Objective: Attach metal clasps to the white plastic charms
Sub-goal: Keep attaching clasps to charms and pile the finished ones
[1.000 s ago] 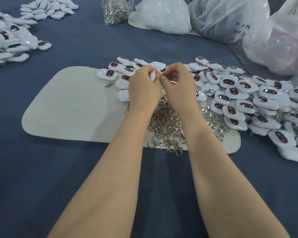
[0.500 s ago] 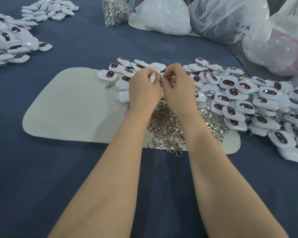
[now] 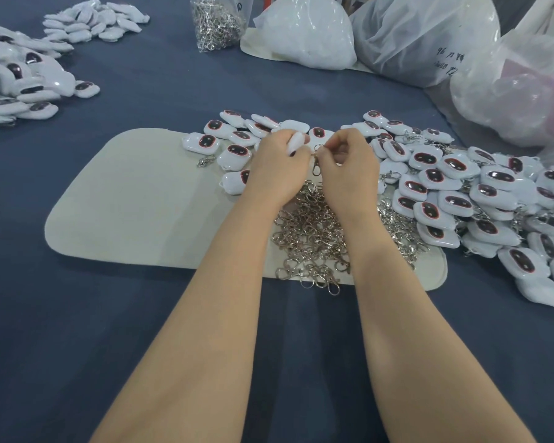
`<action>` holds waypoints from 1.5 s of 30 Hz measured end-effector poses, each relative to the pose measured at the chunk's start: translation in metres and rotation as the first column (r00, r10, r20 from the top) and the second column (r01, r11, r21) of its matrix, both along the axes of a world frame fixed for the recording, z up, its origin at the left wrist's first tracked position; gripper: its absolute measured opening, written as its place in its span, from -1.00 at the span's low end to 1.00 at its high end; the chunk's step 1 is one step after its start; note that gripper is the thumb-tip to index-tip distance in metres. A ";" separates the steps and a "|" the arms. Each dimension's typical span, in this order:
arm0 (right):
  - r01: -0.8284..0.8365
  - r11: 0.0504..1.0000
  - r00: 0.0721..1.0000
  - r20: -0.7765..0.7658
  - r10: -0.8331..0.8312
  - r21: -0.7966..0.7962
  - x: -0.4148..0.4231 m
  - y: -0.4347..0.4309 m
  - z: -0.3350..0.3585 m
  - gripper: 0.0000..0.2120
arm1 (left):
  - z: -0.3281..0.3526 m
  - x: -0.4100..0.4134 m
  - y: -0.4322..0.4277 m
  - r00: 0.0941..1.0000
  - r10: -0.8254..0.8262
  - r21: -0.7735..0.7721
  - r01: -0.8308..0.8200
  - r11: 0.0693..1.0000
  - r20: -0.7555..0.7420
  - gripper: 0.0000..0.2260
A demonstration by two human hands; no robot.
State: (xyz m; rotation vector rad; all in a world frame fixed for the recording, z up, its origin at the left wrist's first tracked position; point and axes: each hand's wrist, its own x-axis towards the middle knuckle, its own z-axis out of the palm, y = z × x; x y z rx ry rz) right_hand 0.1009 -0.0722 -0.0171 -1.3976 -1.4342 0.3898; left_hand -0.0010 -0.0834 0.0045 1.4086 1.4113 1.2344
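My forearms reach forward side by side over the blue tablecloth (image 3: pixel 115 330), with both hands raised just above the heap of loose metal clasps (image 3: pixel 314 238) on the cream mat (image 3: pixel 135 206). My left hand (image 3: pixel 277 167) is curled, knuckles up, and its fingers and thumb grip one white charm (image 3: pixel 295 142), which sticks out of the top of the fist. My right hand (image 3: pixel 349 171) is curled as well. Its thumb and forefinger pinch the ring end of a single clasp (image 3: pixel 316 163), and the hook of that clasp dangles in the narrow gap between my hands. The ring sits right beside the charm, but I cannot tell whether it is threaded through yet. More charms lie beyond my knuckles (image 3: pixel 234 139), and a large spread of finished ones (image 3: pixel 477 199) lies to my right. Farther back are a clear bag of clasps (image 3: pixel 216 24) and some plastic bags (image 3: pixel 422 36). A second ago my fingertips were pressed together and the clasp was hidden between them. Half a second ago they were only starting to part. Now my hands have drawn a little apart, and the clasp hangs in plain view between them. The charm has stayed in my left hand, in the same grip.
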 end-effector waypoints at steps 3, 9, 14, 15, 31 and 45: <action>-0.002 1.000 1.000 0.014 0.002 -0.001 0.000 0.001 0.000 -0.91 | -0.001 -0.002 0.001 1.000 0.018 0.037 -0.019 0.999 0.019 -0.79; 0.007 1.000 0.999 0.052 -0.007 0.016 0.000 0.002 -0.001 -0.89 | -0.006 0.000 0.001 0.979 -0.003 -0.074 0.018 0.997 0.202 -0.78; 0.003 1.000 0.996 0.084 -0.004 0.015 -0.001 0.002 -0.001 -0.88 | -0.007 0.000 0.003 0.969 0.021 -0.105 0.005 0.995 0.246 -0.79; -0.002 1.000 0.996 0.087 0.001 0.013 -0.001 0.002 -0.001 -0.88 | -0.007 0.000 0.004 0.972 0.023 -0.114 0.003 0.993 0.233 -0.81; -0.028 1.000 0.985 0.171 0.027 0.001 -0.006 -0.001 0.000 -0.92 | -0.009 0.001 0.003 0.994 0.048 -0.131 -0.035 0.991 0.101 -0.86; -0.052 0.996 0.943 0.325 0.073 -0.073 -0.008 -0.002 -0.001 -0.89 | -0.021 -0.001 0.006 0.961 0.095 0.192 -0.045 0.980 -0.259 -0.82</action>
